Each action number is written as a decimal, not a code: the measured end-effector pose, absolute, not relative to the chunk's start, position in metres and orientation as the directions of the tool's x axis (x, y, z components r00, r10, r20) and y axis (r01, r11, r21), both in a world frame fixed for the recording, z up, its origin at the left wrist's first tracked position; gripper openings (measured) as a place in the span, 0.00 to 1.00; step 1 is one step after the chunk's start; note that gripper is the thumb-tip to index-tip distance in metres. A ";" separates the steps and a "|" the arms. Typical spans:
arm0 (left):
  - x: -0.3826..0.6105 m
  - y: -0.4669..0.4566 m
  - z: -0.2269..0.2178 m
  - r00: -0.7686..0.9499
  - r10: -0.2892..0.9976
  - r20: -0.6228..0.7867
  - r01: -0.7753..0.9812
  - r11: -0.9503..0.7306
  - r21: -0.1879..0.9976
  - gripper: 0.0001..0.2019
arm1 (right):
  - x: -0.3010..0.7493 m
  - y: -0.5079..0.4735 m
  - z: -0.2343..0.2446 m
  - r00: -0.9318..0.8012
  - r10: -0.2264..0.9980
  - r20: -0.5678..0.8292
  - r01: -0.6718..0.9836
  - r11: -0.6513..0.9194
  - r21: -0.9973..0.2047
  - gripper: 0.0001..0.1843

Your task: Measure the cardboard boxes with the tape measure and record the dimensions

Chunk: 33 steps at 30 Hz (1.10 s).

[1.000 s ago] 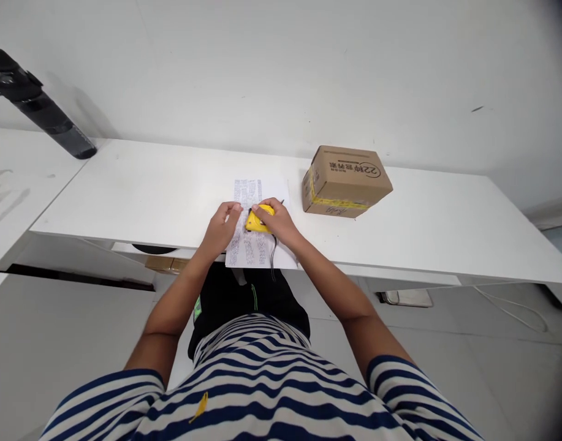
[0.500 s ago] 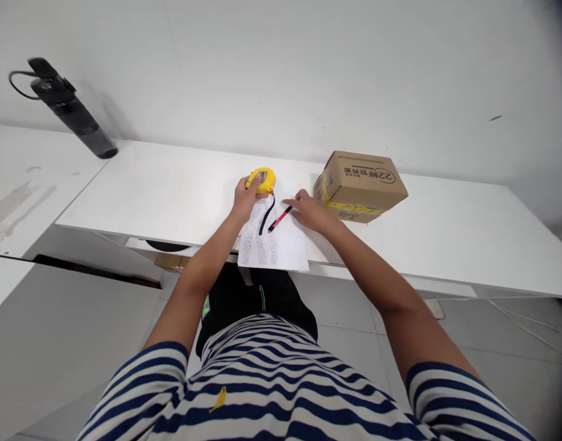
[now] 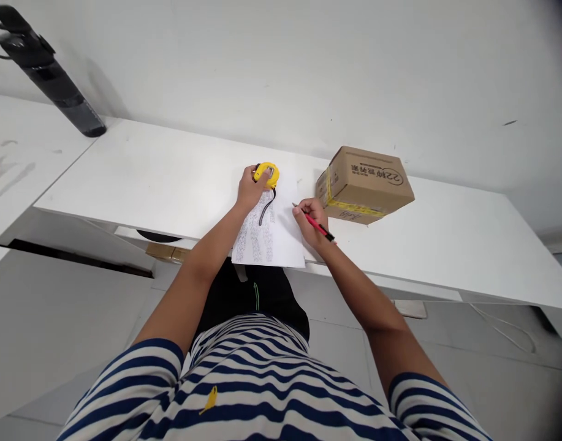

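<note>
- Nearest the camera, a striped shirt (image 3: 262, 392) fills the bottom of the view, both bare forearms reaching out over the table edge.
- Right hand (image 3: 311, 222) sits at the right edge of the printed sheet (image 3: 268, 236), fingers curled tight and pinching a red pen (image 3: 318, 226); the pen's tip points up-left toward the paper, its dark cap end sticks out toward the wrist.
- The sheet lies flat on the white table (image 3: 138, 184), its near edge hanging just over the table's front lip; rows of small print run down it, too small to read.
- Left hand (image 3: 250, 190) rests on the sheet's far-left corner, fingers closed around a yellow tape measure (image 3: 267, 174), thumb pressed on its top.
- The tape measure sits at the far end of the sheet, touching the table there; its black wrist strap (image 3: 264, 210) trails back down across the print, lying between the two hands.
- Just right of the right hand, close but apart, stands a cardboard box (image 3: 364, 185), banded with yellow tape; Chinese characters and a "22" are printed on its top, upside down from here, plus a scribble on the near side I can't make out.
- Far left, against the wall, a dark bottle (image 3: 46, 76) stands on the adjoining surface, well apart from everything.
</note>
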<state>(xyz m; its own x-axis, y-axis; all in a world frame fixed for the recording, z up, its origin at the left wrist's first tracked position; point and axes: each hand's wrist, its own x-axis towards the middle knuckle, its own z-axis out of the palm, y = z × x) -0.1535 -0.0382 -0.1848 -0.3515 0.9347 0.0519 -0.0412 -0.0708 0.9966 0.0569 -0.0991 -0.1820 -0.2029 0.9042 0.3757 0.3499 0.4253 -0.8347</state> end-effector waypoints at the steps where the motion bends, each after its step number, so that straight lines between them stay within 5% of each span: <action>1: -0.153 -0.039 -0.184 -0.349 0.936 0.053 -0.030 -0.068 0.997 0.22 | 0.051 -0.099 -0.183 -0.195 0.927 0.321 0.312 0.369 -0.876 0.24; 5: -0.152 -0.040 -0.183 -0.331 0.942 0.051 0.012 -0.050 0.999 0.21 | 0.034 -0.094 -0.184 -0.290 0.946 0.148 0.151 0.197 -0.969 0.23; 8: -0.153 -0.037 -0.185 -0.318 0.947 0.049 0.034 -0.040 0.999 0.21 | 0.031 -0.095 -0.185 -0.368 0.926 0.091 0.262 0.197 -0.945 0.23; 11: -0.153 -0.033 -0.189 -0.310 0.949 0.056 0.055 -0.041 0.998 0.21 | 0.030 -0.098 -0.184 -0.361 0.928 0.087 0.374 0.229 -0.898 0.26; 33: -0.149 -0.037 -0.187 -0.276 0.960 0.052 0.078 -0.032 0.996 0.17 | 0.027 -0.103 -0.182 -0.351 0.934 0.070 0.400 0.218 -0.890 0.27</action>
